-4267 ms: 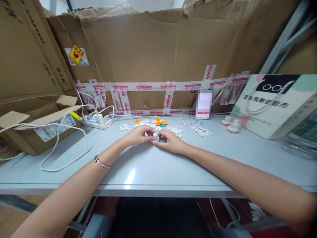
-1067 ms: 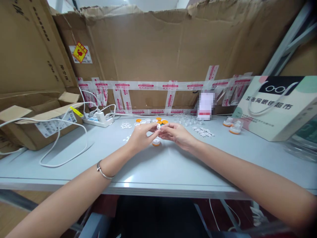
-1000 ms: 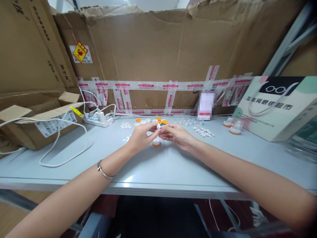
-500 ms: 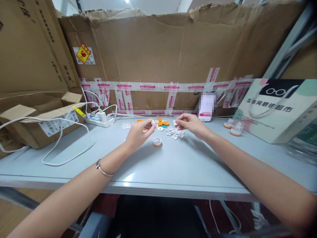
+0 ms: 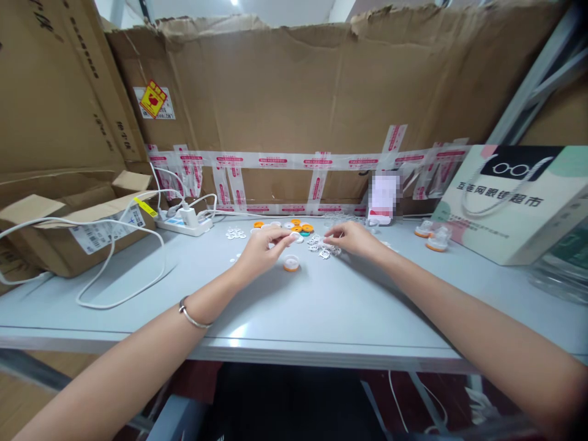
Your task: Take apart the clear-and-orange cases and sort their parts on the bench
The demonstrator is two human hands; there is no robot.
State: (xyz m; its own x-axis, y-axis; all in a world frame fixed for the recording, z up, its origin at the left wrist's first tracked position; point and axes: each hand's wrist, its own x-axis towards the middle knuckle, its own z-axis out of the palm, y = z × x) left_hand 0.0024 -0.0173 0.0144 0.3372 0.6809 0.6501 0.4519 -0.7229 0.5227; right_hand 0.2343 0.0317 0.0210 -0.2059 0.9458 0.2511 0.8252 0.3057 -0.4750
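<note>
Thumb and forefinger of my left hand (image 5: 263, 251) are pinched on a small white plastic piece (image 5: 295, 235), mostly covered by the fingertips. My right hand (image 5: 353, 239) has its fingers closed together at a pile of small white cut-out plastic pieces (image 5: 324, 253); what lies between them is too small to make out. In front of my left fingertips, a clear round cap with an orange base (image 5: 291, 263) stands on the table. Behind the hands lie several orange rings (image 5: 306, 228) and a teal piece (image 5: 304, 234).
More white pieces (image 5: 236, 233) lie left of my left hand. Clear and orange caps (image 5: 437, 239) stand at the right beside a paper bag (image 5: 509, 202). A phone (image 5: 383, 196) leans at the back. A power strip (image 5: 186, 223) and an open carton (image 5: 78, 226) occupy the left.
My left hand has shifted slightly right and lower with the white piece. My right hand has lowered, its fingertips now down at the white pile.
</note>
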